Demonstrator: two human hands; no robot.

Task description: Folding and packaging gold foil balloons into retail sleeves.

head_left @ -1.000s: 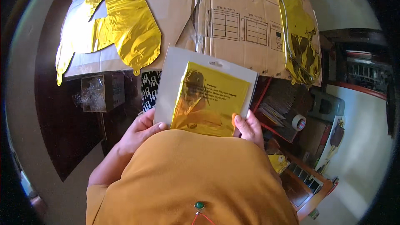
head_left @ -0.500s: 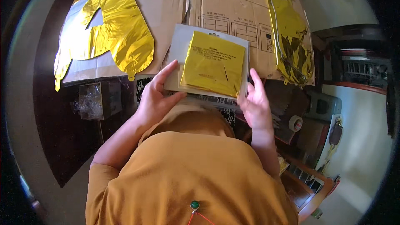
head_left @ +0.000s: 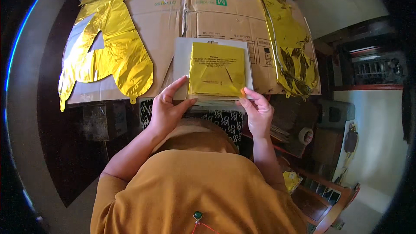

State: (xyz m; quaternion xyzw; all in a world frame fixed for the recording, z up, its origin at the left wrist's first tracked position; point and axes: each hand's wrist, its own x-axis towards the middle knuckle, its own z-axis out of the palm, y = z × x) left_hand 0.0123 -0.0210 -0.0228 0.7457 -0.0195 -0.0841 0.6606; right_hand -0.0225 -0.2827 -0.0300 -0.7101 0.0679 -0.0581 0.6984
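Flat packet of folded gold foil lay on the cardboard sheet; half a second earlier it was held up, tilted. Left hand pinched its lower left corner, right hand its lower right edge. Unfolded gold balloon lay left, another right.

Flat clear packet with folded gold foil inside, lying on brown cardboard
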